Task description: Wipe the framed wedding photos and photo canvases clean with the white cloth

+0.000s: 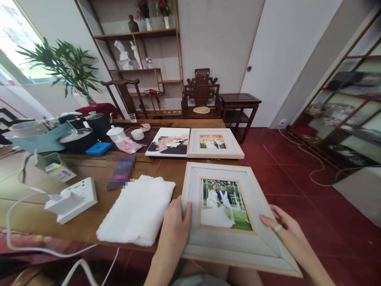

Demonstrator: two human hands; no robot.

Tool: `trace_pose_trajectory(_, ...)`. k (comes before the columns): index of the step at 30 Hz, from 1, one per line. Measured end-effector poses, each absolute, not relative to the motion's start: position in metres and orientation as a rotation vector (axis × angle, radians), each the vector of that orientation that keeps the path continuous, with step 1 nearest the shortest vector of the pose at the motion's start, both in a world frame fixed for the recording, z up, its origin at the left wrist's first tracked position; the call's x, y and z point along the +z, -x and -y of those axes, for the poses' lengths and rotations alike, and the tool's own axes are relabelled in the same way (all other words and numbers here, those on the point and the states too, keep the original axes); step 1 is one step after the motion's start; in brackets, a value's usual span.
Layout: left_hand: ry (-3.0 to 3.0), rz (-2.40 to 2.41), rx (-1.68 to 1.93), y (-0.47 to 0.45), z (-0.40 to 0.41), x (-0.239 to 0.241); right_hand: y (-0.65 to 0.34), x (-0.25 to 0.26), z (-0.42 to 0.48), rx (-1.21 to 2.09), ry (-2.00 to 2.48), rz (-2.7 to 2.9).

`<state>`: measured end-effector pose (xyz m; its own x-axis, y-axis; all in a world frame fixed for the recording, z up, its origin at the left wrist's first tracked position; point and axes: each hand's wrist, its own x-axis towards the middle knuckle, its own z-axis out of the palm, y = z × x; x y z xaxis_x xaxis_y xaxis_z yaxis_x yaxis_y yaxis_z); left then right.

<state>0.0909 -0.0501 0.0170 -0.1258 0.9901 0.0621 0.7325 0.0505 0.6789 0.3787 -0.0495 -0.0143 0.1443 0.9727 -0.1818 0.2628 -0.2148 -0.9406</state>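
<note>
I hold a white, wood-edged picture frame with a wedding photo in it, tilted over the table's near right corner. My left hand grips its left edge, thumb on the front. My right hand, with a ring on one finger, grips the right edge. A folded white towel lies flat on the wooden table just left of my left hand.
A second white frame and a photo canvas lie farther back. A white power strip with cables sits at left, with pots, cups and a blue box behind. Chairs, shelves and a red tiled floor surround the table.
</note>
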Motion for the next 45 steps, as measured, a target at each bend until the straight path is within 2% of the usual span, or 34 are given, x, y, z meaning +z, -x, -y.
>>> trace_pose_trajectory(6,-1.950,-2.063,0.766,-0.095,0.051,0.015,-0.379,-0.016,0.046,1.075,1.608,1.308)
trace_pose_trajectory(10,-2.071,-2.104,0.871,-0.095,0.048,0.010,-0.376,-0.015,0.042,1.032,1.616,1.343)
trace_pose_trajectory(19,-1.941,-2.089,0.836,-0.096,0.043,0.013,-0.379,-0.014,0.037,0.881,1.736,1.447)
trace_pose_trajectory(22,-1.944,-1.963,0.975,-0.091,0.060,0.029,-0.381,-0.016,0.028,0.813,1.701,1.430)
trace_pose_trajectory(26,-1.980,-1.935,1.221,-0.068,0.094,0.048,-0.378,-0.016,0.010,0.954,1.448,1.356)
trace_pose_trajectory(31,-2.156,-2.114,1.610,-0.028,0.122,0.031,-0.370,-0.017,-0.002,0.938,1.280,1.330)
trace_pose_trajectory(38,-2.379,-2.012,1.498,-0.006,0.132,-0.010,-0.367,-0.023,0.002,0.879,1.153,1.434)
trace_pose_trajectory(45,-2.509,-2.025,1.396,0.006,0.121,-0.014,-0.366,-0.023,0.003,0.857,1.170,1.504)
